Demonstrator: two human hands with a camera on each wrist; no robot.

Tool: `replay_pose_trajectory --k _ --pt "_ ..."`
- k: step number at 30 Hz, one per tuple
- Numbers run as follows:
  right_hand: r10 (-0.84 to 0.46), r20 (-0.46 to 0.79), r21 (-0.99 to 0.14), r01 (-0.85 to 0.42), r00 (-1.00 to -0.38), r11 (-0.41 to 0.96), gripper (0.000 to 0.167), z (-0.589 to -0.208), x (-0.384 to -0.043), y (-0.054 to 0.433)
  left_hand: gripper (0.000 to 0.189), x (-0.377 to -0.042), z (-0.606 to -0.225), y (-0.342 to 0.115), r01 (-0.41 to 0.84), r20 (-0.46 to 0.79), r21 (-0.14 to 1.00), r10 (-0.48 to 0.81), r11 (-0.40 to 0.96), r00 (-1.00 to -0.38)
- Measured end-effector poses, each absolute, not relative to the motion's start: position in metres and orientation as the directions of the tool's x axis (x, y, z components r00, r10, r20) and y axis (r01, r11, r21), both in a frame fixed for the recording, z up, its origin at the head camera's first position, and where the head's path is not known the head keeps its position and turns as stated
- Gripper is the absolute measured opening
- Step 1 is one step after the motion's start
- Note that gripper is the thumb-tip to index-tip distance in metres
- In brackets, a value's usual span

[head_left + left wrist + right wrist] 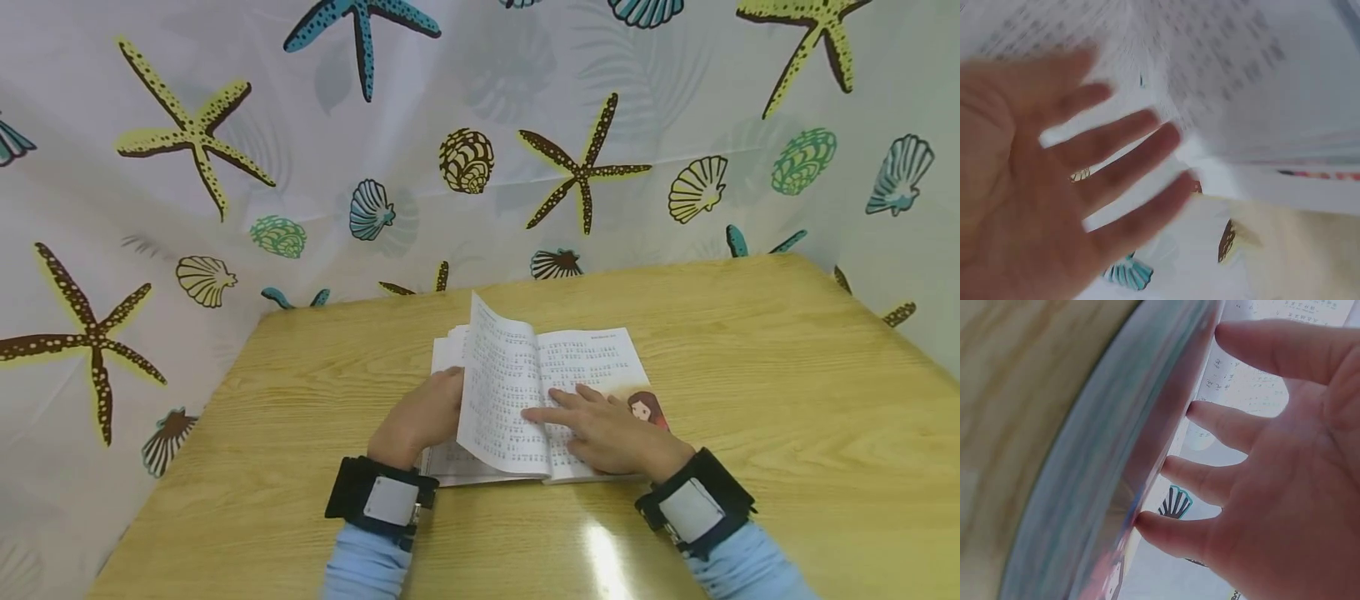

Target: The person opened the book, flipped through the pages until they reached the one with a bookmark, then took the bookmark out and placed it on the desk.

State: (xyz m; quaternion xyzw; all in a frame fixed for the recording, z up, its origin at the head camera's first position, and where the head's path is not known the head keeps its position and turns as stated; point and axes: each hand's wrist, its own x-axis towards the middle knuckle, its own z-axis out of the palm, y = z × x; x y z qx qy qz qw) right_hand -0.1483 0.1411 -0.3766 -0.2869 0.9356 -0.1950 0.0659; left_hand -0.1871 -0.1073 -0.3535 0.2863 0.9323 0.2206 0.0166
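Note:
An open book (588, 358) lies on the table, with printed text on both sides and a drawn figure with brown hair on the right page. One leaf (501, 400) stands raised and curved at the left of the spine. Partly behind that leaf is my left hand (422, 417); its fingertips are hidden in the head view. In the left wrist view its fingers (1132, 159) look spread and fairly straight, close to the pages. My right hand (611, 429) rests on the right page, fingers extended. The right wrist view shows its fingertips (1194, 411) touching the page.
The light wooden table (787, 400) extends on both sides of the book. Behind it hangs a white cloth (510, 83) printed with starfish and shells. A black wrist strap (356, 492) sits on each wrist, above light blue sleeves.

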Motion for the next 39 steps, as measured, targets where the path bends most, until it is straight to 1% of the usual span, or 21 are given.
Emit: replay_pose_trajectory --k 2,3,4,6,8,9,12,15,17,21,29,34,39 --pt "-0.558 -0.010 -0.397 -0.509 -0.830 0.764 0.058 -0.377 -0.148 0.141 0.038 -0.188 -0.349 -0.109 0.486 0.181 0.385 0.452 0.784 -0.873" --pt "-0.556 -0.009 -0.391 -0.509 -0.831 0.767 0.057 -0.377 -0.148 0.141 0.043 -0.189 -0.348 -0.109 0.469 0.220 0.370 0.415 0.802 -0.883" --pt "-0.555 -0.004 -0.382 -0.511 -0.832 0.770 0.057 -0.377 -0.148 0.141 0.047 -0.189 -0.346 -0.109 0.446 0.243 0.366 0.379 0.817 -0.893" --pt "-0.556 0.004 -0.366 -0.519 -0.831 0.773 0.057 -0.376 -0.149 0.141 0.054 -0.189 -0.343 -0.108 0.431 0.260 0.359 0.355 0.828 -0.898" --pt "-0.558 0.006 -0.363 -0.522 -0.830 0.772 0.056 -0.376 -0.149 0.141 0.058 -0.189 -0.344 -0.105 0.451 0.225 0.323 0.395 0.832 -0.891" --pt "-0.559 0.005 -0.364 -0.523 -0.829 0.771 0.056 -0.376 -0.149 0.141 0.059 -0.188 -0.345 -0.104 0.466 0.179 0.308 0.431 0.829 -0.884" --pt "-0.566 0.003 -0.372 -0.526 -0.824 0.765 0.057 -0.376 -0.148 0.142 0.061 -0.185 -0.349 -0.096 0.489 -0.034 0.318 0.525 0.813 -0.851" --pt "-0.567 0.000 -0.374 -0.526 -0.824 0.764 0.057 -0.376 -0.147 0.142 0.070 -0.182 -0.353 -0.089 0.442 -0.216 0.353 0.532 0.825 -0.819" --pt "-0.566 -0.002 -0.373 -0.524 -0.825 0.765 0.057 -0.376 -0.147 0.142 0.079 -0.181 -0.355 -0.086 0.408 -0.270 0.348 0.507 0.844 -0.819" --pt "-0.560 -0.012 -0.370 -0.516 -0.829 0.772 0.056 -0.376 -0.148 0.140 0.087 -0.178 -0.357 -0.083 0.387 -0.287 0.325 0.480 0.863 -0.829" --pt "-0.557 0.027 -0.314 -0.536 -0.830 0.784 0.056 -0.376 -0.149 0.142 0.090 -0.177 -0.358 -0.082 0.377 -0.284 0.331 0.472 0.865 -0.835" --pt "-0.496 0.033 -0.291 -0.482 -0.868 0.826 0.052 -0.379 -0.150 0.152 0.092 -0.176 -0.357 -0.084 0.354 -0.301 0.365 0.469 0.861 -0.831" --pt "-0.412 -0.016 -0.263 -0.394 -0.911 0.881 0.047 -0.382 -0.154 0.173 0.093 -0.175 -0.357 -0.084 0.355 -0.304 0.381 0.478 0.854 -0.824"
